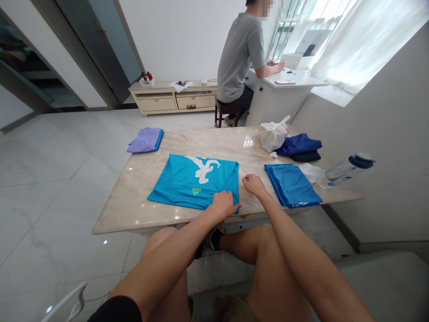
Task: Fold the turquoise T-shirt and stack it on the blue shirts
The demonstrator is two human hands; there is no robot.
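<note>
A turquoise T-shirt [187, 179] with a white figure printed on it lies partly folded in the middle of the marble table [140, 205]. My left hand [224, 204] presses down on the shirt's near right corner, fingers closed over the cloth. My right hand [254, 183] rests on the bare tabletop just right of the shirt's right edge, fingers curled, holding nothing that I can make out.
A folded blue garment [292, 185] lies to the right, a purple folded one [146, 139] at the far left. A white plastic bag [273, 135], dark blue clothes [300, 146] and a lying water bottle [346, 170] sit far right. A person sits at a white desk [284, 87] behind.
</note>
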